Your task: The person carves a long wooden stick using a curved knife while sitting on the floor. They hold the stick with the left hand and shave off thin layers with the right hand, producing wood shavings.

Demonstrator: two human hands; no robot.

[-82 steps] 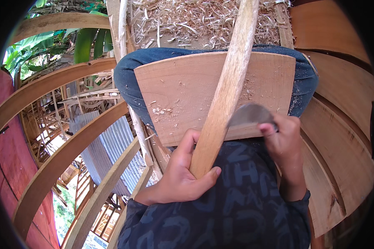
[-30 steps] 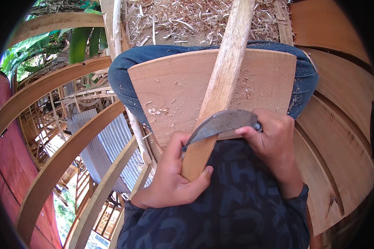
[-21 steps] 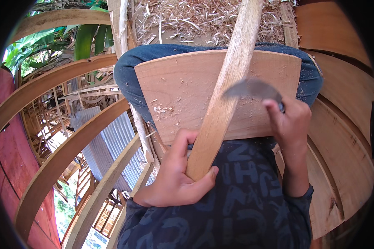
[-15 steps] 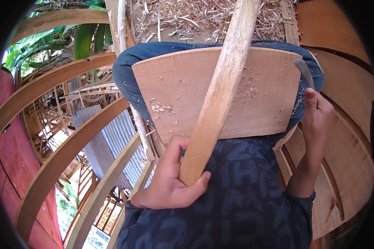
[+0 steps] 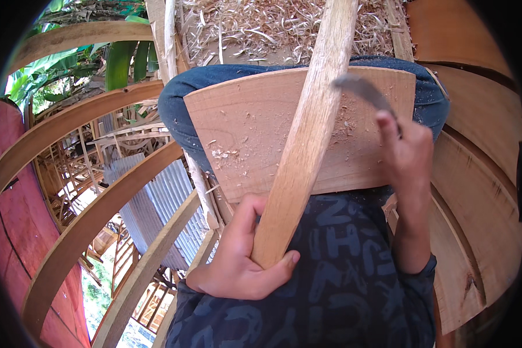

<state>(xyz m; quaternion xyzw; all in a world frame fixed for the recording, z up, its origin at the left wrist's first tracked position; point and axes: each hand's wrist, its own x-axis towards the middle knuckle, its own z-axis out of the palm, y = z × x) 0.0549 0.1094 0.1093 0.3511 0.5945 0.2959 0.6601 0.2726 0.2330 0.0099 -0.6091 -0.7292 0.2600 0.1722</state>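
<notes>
A long wooden strip (image 5: pixel 301 151) slants from my lap up past the top edge of the view. My left hand (image 5: pixel 246 255) is wrapped round its near end, thumb along the lower side. My right hand (image 5: pixel 406 145) grips a curved knife (image 5: pixel 365 93), its handle mostly hidden in my fingers. The dark blade's tip is at the strip's right edge; whether it touches, I cannot tell. Under the strip a flat wooden board (image 5: pixel 243 139) lies across my crossed legs, with small shavings scattered on it.
Curled wood shavings (image 5: pixel 261 29) cover the surface beyond my knees. Curved timber ribs (image 5: pixel 93 226) and a corrugated metal sheet (image 5: pixel 174 203) are on the left, beside a red-painted plank wall (image 5: pixel 29 232). Overlapping wooden planks (image 5: pixel 475 191) rise on the right.
My right hand has swung the knife left and inward, from beside my right knee to the strip's edge. The left hand keeps its grip, with the strip's near end slightly lower.
</notes>
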